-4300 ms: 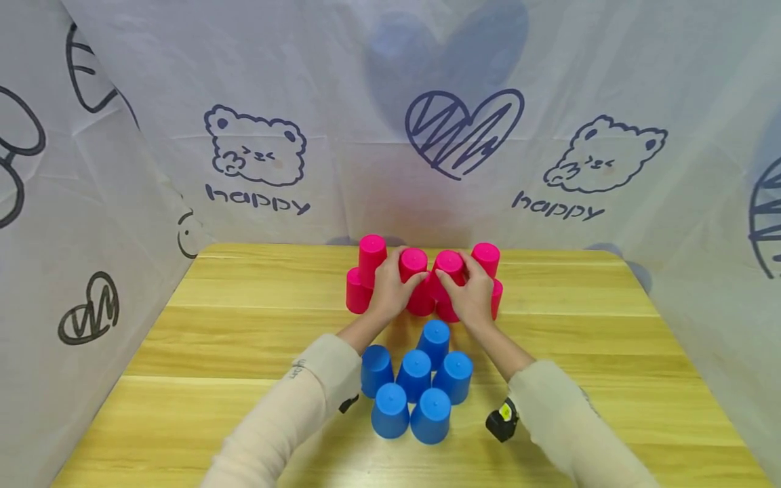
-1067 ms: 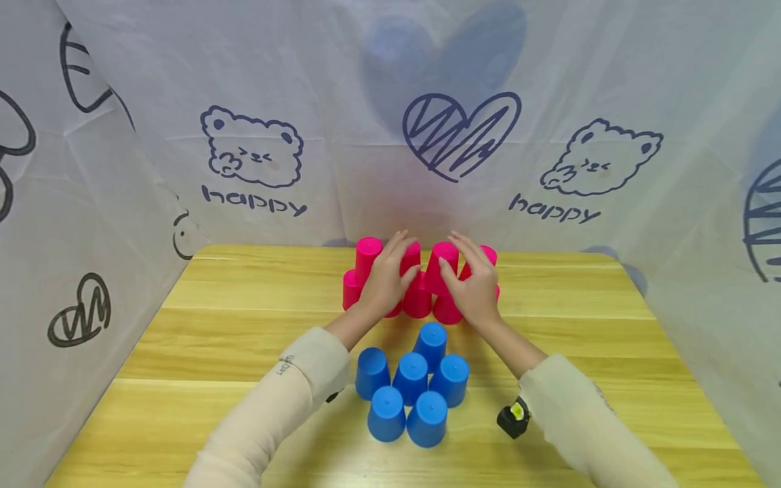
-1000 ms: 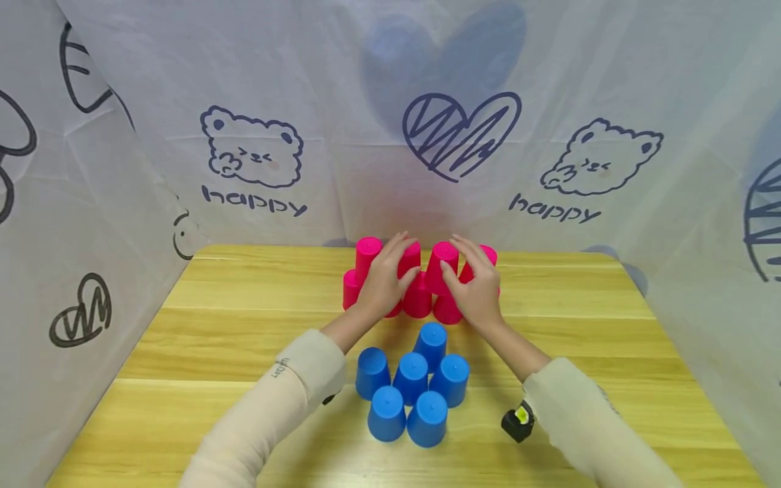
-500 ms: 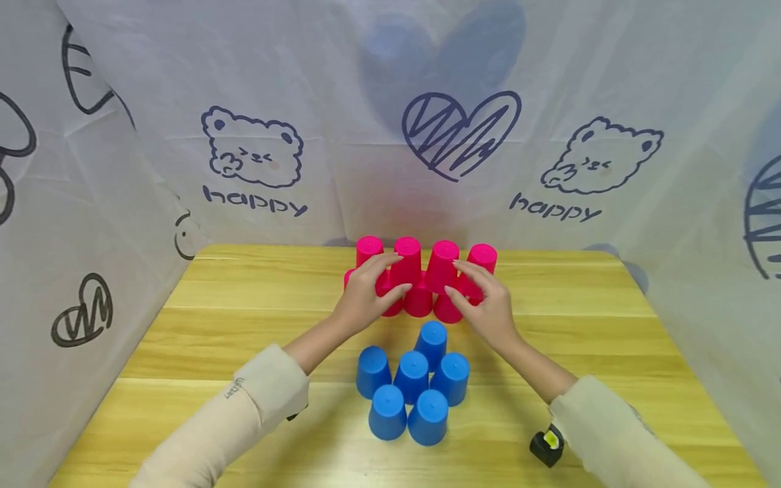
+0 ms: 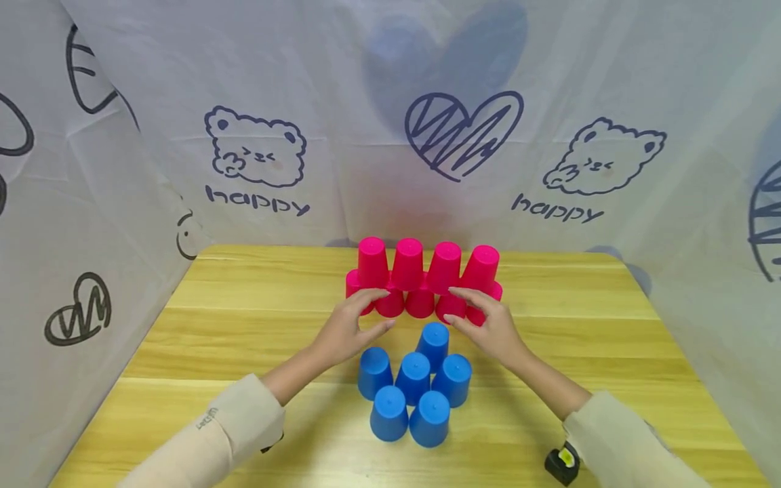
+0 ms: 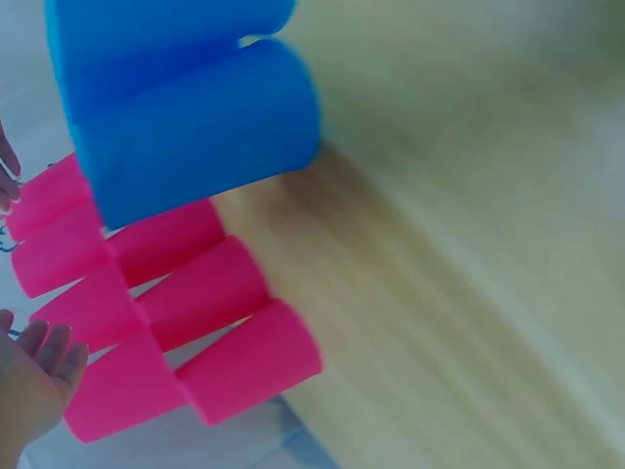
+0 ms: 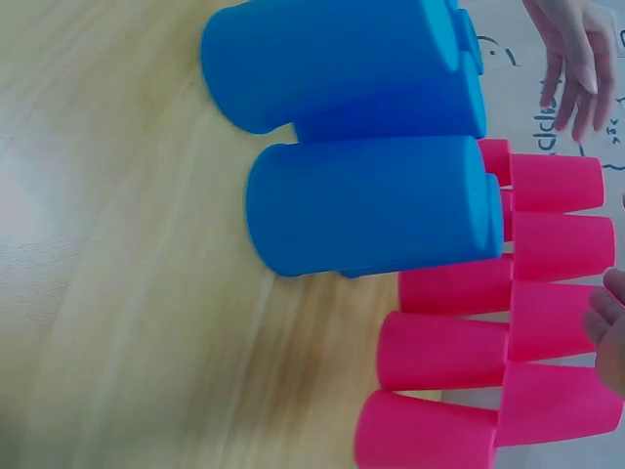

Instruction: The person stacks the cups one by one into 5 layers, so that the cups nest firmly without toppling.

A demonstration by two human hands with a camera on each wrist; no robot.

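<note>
While the left hand (image 5: 343, 332) and the right hand (image 5: 495, 332) held nothing, each thumb and fingers apart, the pink cups (image 5: 407, 268) stood upside down near the back of the table (image 5: 610, 352). Their small ends pointed up, so they stood tall. Four sat on a lower row. Blue cups (image 5: 415, 379) stood closer, also upside down.

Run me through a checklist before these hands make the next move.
1. Top row, four pink cups standing mouth down on the bottom row: ok.
2. Bottom row, five pink cups side by side: ok.
3. Six blue cups mouth down in front: ok.
4. Left fingers holding nothing: ok.
5. Right fingers holding nothing: ok.
6. Right fingers clear of pink: cannot tell; they overlap the pink in the head view.
</note>
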